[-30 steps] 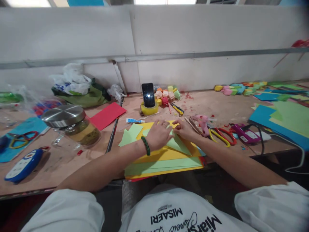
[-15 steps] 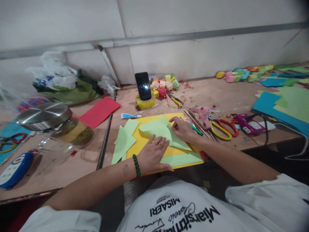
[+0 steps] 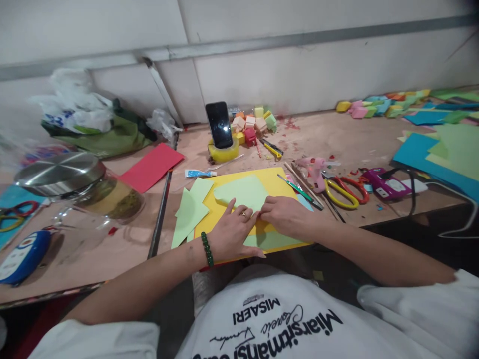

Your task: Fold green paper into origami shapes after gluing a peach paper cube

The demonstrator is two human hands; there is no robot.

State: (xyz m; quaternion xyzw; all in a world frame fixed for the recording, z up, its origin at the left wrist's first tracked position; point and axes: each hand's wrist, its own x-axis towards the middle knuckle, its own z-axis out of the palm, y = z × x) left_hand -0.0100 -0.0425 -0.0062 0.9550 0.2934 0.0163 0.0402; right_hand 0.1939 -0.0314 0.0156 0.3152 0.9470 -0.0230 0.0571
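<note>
A light green sheet of paper (image 3: 245, 190) lies on a yellow sheet (image 3: 279, 180) at the table's front edge. My left hand (image 3: 234, 229), with a green bead bracelet (image 3: 207, 249) at the wrist, rests on the paper with its fingers stretched out and thumb apart. My right hand (image 3: 286, 215) is closed at the green sheet's near edge, its fingertips pressed on the paper and meeting my left fingertips. The edge under these fingertips is partly hidden. More green paper (image 3: 192, 207) sticks out on the left, partly over the yellow sheet.
Yellow-and-red-handled scissors (image 3: 342, 194), a pink glue gun (image 3: 316, 172) and a purple power strip (image 3: 389, 184) lie to the right. Behind are a phone (image 3: 220, 124) on a tape roll (image 3: 223, 151) and folded paper cubes (image 3: 250, 123). A glass jug (image 3: 108, 194) stands left.
My right hand has come down and toward my left hand, from the sheet's right side to its near edge. The sheet's right corner has been brought in. My left hand stays nearly in place.
</note>
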